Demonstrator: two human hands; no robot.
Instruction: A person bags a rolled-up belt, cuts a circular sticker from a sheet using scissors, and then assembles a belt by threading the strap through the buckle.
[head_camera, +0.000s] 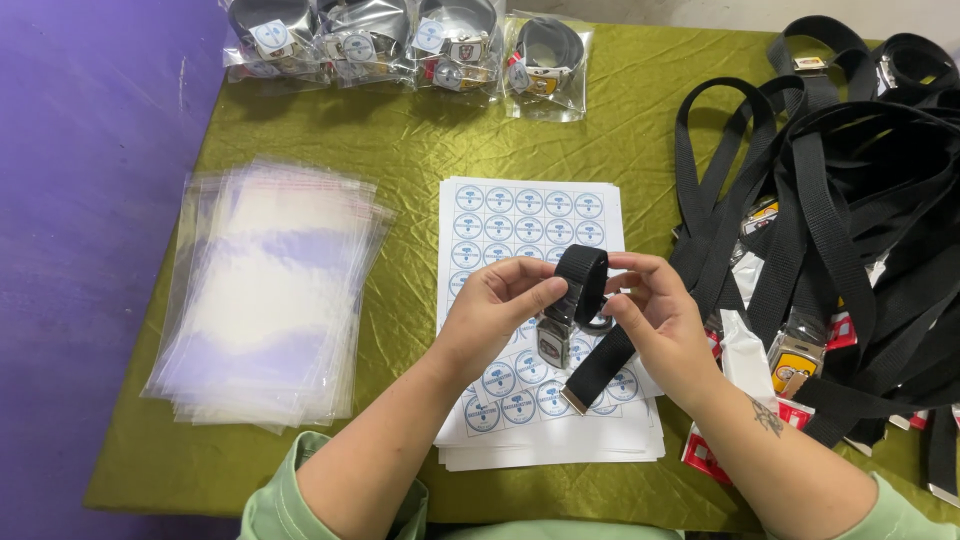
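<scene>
While both the left hand (497, 305) and right hand (655, 318) grip a rolled belt (583, 283) above the sticker sheets (500, 225), bagged belts (405, 45) line the worktop's (400, 140) far edge, empty bags (265, 290) lying left.

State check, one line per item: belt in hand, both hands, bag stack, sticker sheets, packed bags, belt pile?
black webbing belt: partly coiled, free end hanging down, held above the sheets
left hand: gripping the belt near its buckle
right hand: gripping the coil
clear plastic bags: empty, stacked flat
sticker sheets: stacked flat, round stickers on top
bagged belts: coiled, bagged, stickered
belt pile: loose, tangled, unbagged
</scene>
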